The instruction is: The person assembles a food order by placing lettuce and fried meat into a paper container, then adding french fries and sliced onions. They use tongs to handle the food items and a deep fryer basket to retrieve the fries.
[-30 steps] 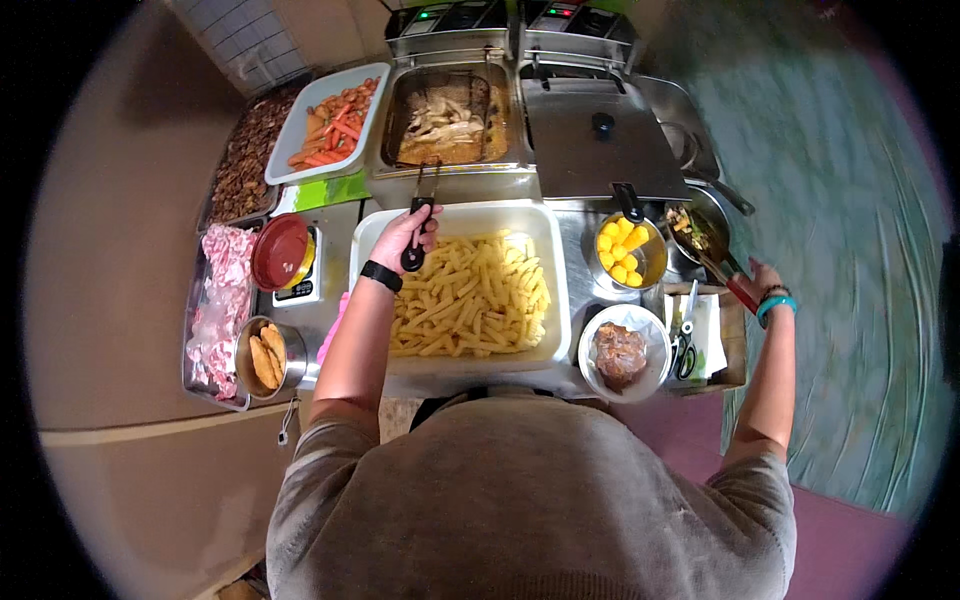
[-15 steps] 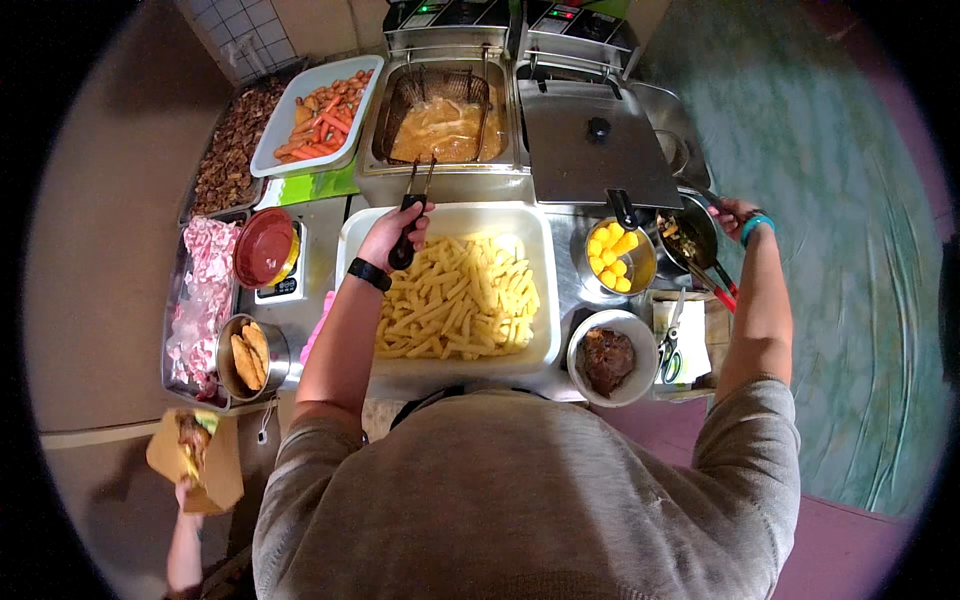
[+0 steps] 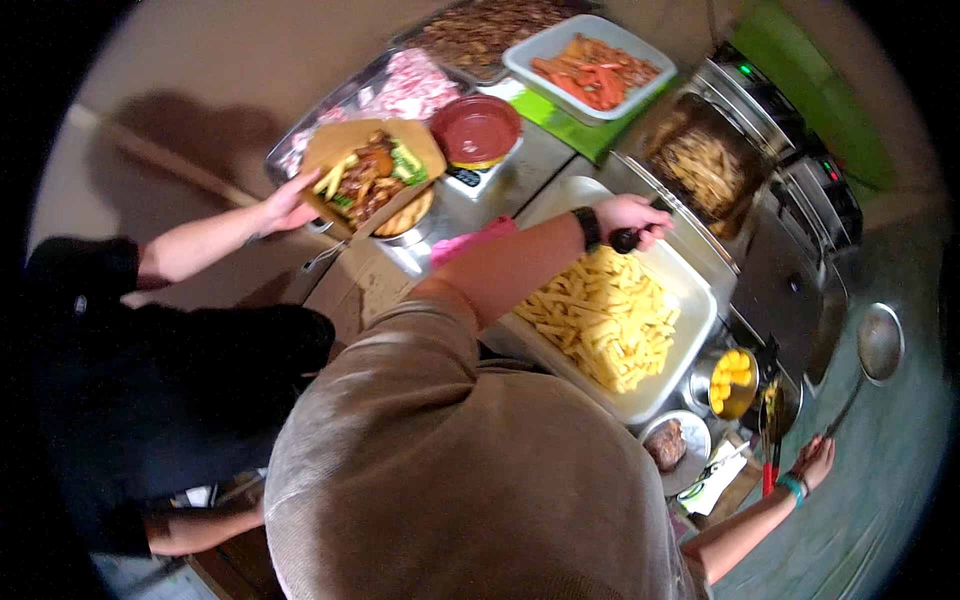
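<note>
Toward the lower right, my right hand [image 3: 815,462] has swapped the red tongs [image 3: 768,477] for a skimmer [image 3: 880,345], gripped firmly; my left hand [image 3: 634,220] stays wrapped round the basket handle [image 3: 623,241], upper right of centre, leaving neither free.

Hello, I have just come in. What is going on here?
The person's left grip is closed on a black handle by the fryer, where pale food lies. The right grip holds a metal ladle out to the right. At left, a co-worker's grip is on an open cardboard box of mixed food. In front of the person, a white tub holds many pale fries.
</note>
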`<state>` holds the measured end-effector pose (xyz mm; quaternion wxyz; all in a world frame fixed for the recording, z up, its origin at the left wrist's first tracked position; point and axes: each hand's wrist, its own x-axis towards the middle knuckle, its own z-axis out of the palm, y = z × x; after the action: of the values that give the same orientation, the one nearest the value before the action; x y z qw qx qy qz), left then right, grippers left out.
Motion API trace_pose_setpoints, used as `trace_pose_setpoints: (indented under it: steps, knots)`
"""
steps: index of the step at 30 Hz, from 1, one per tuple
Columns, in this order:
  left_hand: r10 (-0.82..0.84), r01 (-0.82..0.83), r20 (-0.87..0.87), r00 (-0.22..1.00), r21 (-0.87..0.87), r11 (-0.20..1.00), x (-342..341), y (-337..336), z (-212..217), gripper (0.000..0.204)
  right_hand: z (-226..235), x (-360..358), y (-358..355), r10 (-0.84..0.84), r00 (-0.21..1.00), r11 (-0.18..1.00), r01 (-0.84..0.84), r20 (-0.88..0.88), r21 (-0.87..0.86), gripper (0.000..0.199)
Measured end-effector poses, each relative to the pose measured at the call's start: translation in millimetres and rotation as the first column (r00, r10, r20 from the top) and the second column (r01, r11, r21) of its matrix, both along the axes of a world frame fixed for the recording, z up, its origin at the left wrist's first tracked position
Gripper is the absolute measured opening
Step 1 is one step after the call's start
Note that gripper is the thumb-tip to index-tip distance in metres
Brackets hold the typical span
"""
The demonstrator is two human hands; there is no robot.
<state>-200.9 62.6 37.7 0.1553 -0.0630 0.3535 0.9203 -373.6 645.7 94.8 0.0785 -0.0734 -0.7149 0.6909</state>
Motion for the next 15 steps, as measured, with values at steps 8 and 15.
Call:
trace_pose_setpoints:
  steps: [8,15]
  knots:
    - [0.011,-0.003,-0.076,0.997,0.104,0.995,-2.8,-5.7,7.6,0.015,33.1,70.0,-179.2,0.58,0.81,0.662,-0.53,-0.086,-0.53,0.035]
    - [0.031,-0.029,-0.064,0.997,0.035,0.999,2.8,-14.2,20.5,0.02,29.2,63.3,-269.9,0.619,0.781,0.722,-0.522,0.086,-0.455,0.034]
